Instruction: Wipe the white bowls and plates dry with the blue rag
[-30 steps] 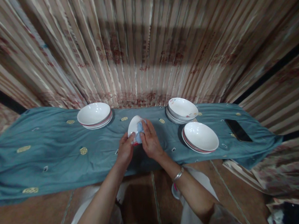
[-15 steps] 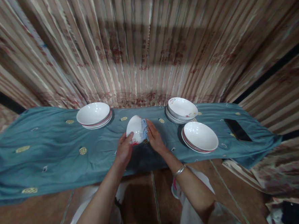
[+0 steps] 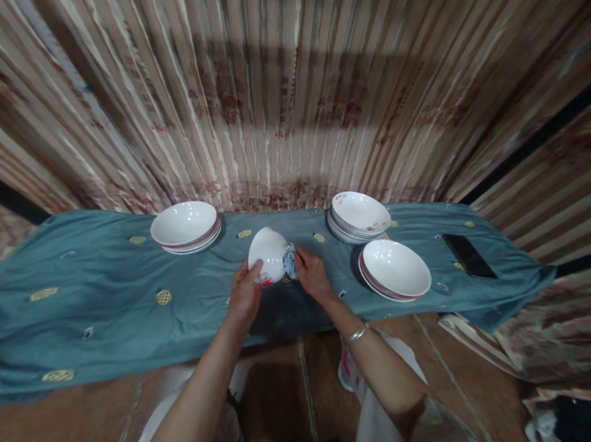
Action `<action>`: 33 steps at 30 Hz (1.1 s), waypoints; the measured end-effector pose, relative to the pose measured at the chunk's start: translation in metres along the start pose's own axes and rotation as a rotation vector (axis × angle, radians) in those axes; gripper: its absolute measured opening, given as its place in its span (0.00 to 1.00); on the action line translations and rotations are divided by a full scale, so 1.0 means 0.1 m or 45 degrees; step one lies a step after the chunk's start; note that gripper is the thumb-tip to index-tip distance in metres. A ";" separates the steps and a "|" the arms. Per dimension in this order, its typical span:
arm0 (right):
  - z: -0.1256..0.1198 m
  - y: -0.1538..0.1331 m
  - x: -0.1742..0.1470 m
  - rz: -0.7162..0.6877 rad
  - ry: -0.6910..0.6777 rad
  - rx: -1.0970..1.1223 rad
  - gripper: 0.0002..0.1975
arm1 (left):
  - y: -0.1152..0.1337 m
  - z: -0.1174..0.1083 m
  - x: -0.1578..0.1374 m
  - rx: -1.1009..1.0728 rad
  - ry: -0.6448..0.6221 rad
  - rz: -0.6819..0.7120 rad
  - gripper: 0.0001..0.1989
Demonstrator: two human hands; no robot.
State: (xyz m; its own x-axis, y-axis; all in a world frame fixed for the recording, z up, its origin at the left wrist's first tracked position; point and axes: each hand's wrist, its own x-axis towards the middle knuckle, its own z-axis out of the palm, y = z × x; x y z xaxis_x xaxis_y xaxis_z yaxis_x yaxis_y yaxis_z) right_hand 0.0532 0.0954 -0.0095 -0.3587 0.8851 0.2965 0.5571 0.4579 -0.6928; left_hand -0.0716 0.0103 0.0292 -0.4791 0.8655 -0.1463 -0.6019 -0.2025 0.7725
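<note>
A white bowl (image 3: pixel 267 253) with a red floral pattern is tilted on its side above the middle of the table. My left hand (image 3: pixel 245 289) grips it by its near left side, thumb on the white surface. My right hand (image 3: pixel 311 271) is closed on a bunched light-blue cloth (image 3: pixel 290 261), which touches the bowl's right side at its base. Part of the cloth is hidden by my fingers.
Stacked white bowls (image 3: pixel 185 224) stand at the back left. A stack of plates (image 3: pixel 360 214) is at the back right, with more stacked bowls (image 3: pixel 397 269) in front of it. A black phone (image 3: pixel 468 256) lies farther right on the teal tablecloth (image 3: pixel 116 318). A pleated curtain (image 3: pixel 268 102) hangs behind.
My right hand has shifted slightly right and down, and the cloth is now bunched up rather than spread along the bowl's side. My left hand and the bowl have barely moved.
</note>
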 end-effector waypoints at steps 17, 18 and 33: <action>0.02 -0.07 -0.30 -0.181 0.008 -0.201 0.16 | 0.00 -0.03 0.04 0.025 0.036 0.013 0.21; 0.03 -0.07 -0.32 -0.214 0.027 -0.200 0.16 | 0.00 -0.03 0.04 0.028 0.038 0.010 0.21; -0.03 -0.21 -0.48 -0.474 -0.020 -0.176 0.23 | 0.03 -0.06 0.08 0.055 0.056 0.002 0.23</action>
State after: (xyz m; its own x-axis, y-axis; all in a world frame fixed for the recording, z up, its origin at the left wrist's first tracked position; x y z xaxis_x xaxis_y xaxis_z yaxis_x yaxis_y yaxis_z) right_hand 0.0608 0.0434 -0.0069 -0.5657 0.6557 0.5000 0.4822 0.7549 -0.4445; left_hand -0.0813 0.0136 0.0264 -0.5079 0.8442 -0.1713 -0.5735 -0.1830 0.7985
